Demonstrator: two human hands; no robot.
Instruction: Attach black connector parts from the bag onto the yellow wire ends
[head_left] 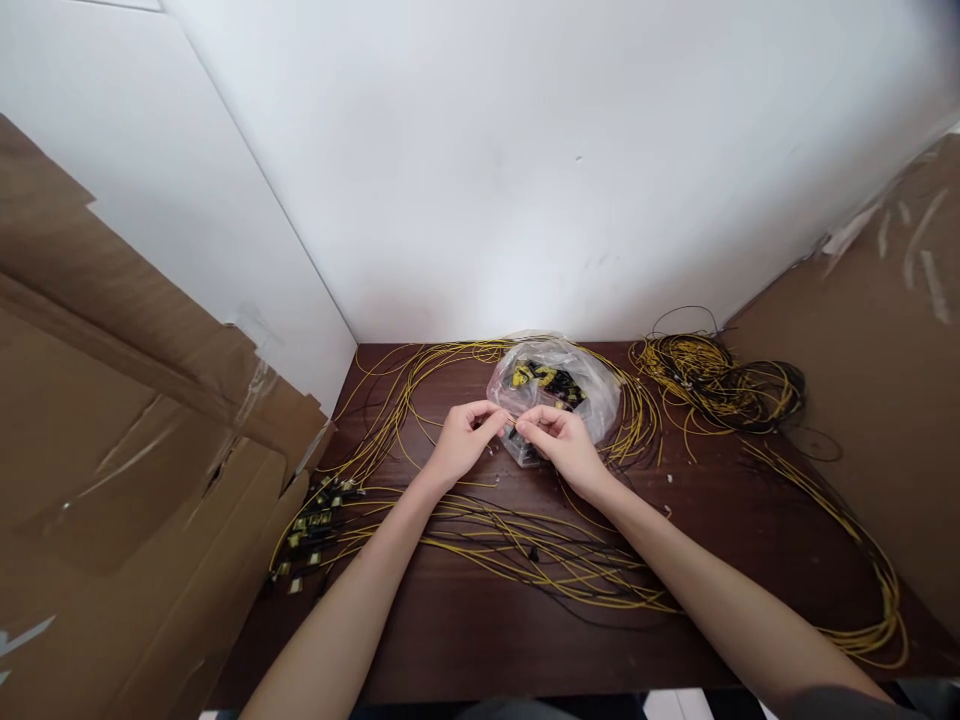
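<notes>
My left hand and my right hand meet over the middle of a dark wooden table, fingertips pinched together on a small dark part between them, too small to name. Thin yellow wire runs from that spot. Just behind the hands lies a clear plastic bag holding small black and yellow connectors. Long yellow and black wires loop across the table under my forearms.
A tangled coil of yellow and black wires lies at the back right. Wire ends with small connectors bunch at the left edge. Cardboard sheets lean at the left and right. A white wall stands behind.
</notes>
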